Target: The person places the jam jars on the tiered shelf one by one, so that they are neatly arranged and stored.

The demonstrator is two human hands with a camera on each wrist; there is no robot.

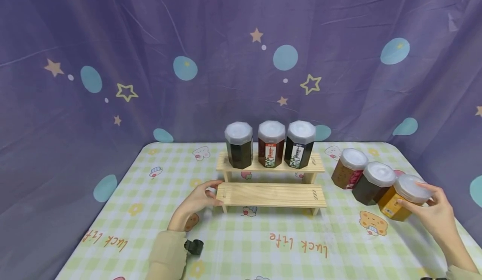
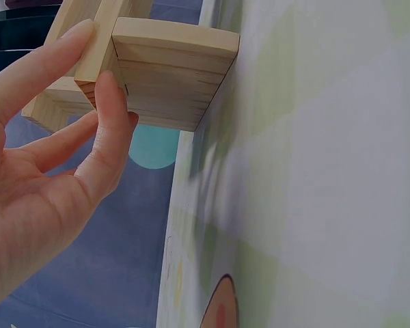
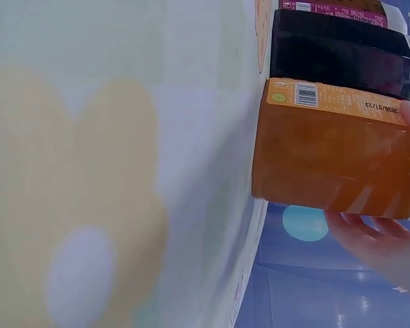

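A two-tier wooden rack [image 1: 271, 194] stands mid-table, its lower step bare. My left hand [image 1: 201, 197] pinches the left end of that lower step; in the left wrist view its thumb and fingers [image 2: 111, 102] lie on either side of the board's edge. At the right, my right hand [image 1: 437, 209] grips an orange jar [image 1: 393, 204] with a white lid, thumb on the near side and fingers at the far side. The jar stands on the table beside a dark jar [image 1: 370, 186]. Its orange label with a barcode shows in the right wrist view.
On the rack's upper step stand a black jar [image 1: 240, 152], a dark red jar [image 1: 271, 146] and another dark jar [image 1: 299, 146]. A brown jar [image 1: 348, 171] stands behind the right-hand row. A checked cloth [image 1: 241, 246] covers the table; a purple curtain [image 1: 226, 29] hangs behind.
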